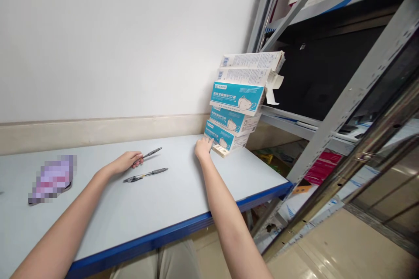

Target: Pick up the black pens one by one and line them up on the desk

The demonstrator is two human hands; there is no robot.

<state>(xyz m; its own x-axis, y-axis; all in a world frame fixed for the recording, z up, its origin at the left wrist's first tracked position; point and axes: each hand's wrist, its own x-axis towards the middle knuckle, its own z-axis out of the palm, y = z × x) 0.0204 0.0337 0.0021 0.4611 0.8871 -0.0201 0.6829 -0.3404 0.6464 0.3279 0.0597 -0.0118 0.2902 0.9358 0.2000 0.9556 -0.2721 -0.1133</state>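
Observation:
My left hand (131, 160) is closed around one end of a grey pen (152, 152), whose other end points right, just above the tabletop. A second pen (145, 175), clear-barrelled with grey and black parts, lies on the table just below that hand. My right hand (203, 147) reaches to the foot of a stack of blue and white mask boxes (237, 98), its fingers curled at the front of the lowest box. A small flat cream box (220, 151) sits beside its fingertips. A sliver of something dark shows at those fingers; what it is stays unclear.
The white table (157, 213) has a blue front edge and meets a wall behind. At its left lies a pixelated purple item (54, 178). A metal shelf rack (343, 96) holding a large black panel and boxes stands close on the right.

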